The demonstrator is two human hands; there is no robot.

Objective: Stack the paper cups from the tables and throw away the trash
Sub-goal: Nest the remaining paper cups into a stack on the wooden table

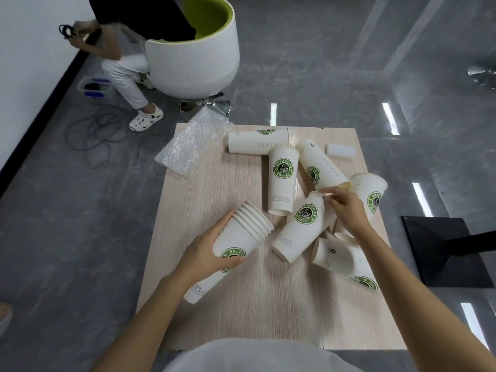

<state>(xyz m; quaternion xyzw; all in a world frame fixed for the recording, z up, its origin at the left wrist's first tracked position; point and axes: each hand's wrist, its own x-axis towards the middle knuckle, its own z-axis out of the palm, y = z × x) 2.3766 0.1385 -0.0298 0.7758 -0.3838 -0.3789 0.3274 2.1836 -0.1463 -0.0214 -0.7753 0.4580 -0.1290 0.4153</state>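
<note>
My left hand [214,248] grips a tilted stack of several nested white paper cups [241,237] with a green coffee logo, above the light wooden table [241,312]. My right hand [346,205] reaches among loose cups on the right; its fingertips touch the base end of a lying cup [303,226]. Other single cups lie around: one upright-looking cup [283,178], one at the back [257,140], a slanted one [319,165], one at the right edge [371,194], and two near my right forearm [338,256].
A sheet of bubble wrap [193,143] hangs over the table's far-left corner. A small white roll [340,150] lies at the back right. A white and green swivel chair [193,49] with a seated person [120,63] stands beyond. A black table base [442,251] sits at right.
</note>
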